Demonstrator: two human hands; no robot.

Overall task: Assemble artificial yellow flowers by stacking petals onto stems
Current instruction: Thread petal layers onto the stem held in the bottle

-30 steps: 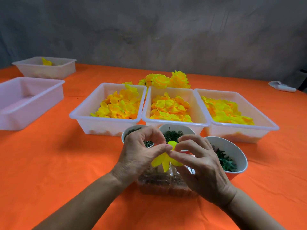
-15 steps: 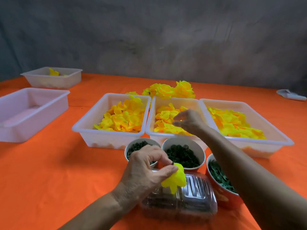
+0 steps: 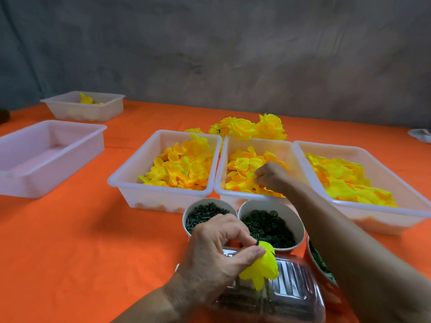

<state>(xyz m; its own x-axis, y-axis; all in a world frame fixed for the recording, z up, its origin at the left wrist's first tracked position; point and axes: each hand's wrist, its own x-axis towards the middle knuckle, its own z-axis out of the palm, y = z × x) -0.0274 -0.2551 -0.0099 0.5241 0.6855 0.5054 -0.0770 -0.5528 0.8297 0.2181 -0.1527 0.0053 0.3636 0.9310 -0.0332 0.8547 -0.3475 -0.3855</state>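
My left hand (image 3: 217, 250) pinches a partly built yellow flower (image 3: 261, 268) by its dark stem tip, above a clear plastic box (image 3: 291, 290). My right hand (image 3: 270, 177) reaches into the middle white tray (image 3: 219, 183) and its curled fingers pinch among the yellow-orange petals (image 3: 245, 164) there. The left tray (image 3: 130, 180) and the right tray (image 3: 363, 215) also hold yellow petals. Finished yellow flowers (image 3: 251, 128) lie behind the trays.
Three cups of dark green parts stand before the trays: left (image 3: 207, 214), middle (image 3: 270, 224), right (image 3: 319, 262), partly hidden by my right forearm. An empty white tub (image 3: 46, 155) and a smaller tub (image 3: 86, 107) sit far left on the orange tablecloth.
My right hand left the flower and reached forward into the middle tray, now lower among the petals. My left hand keeps the flower, which has tilted over the clear box.
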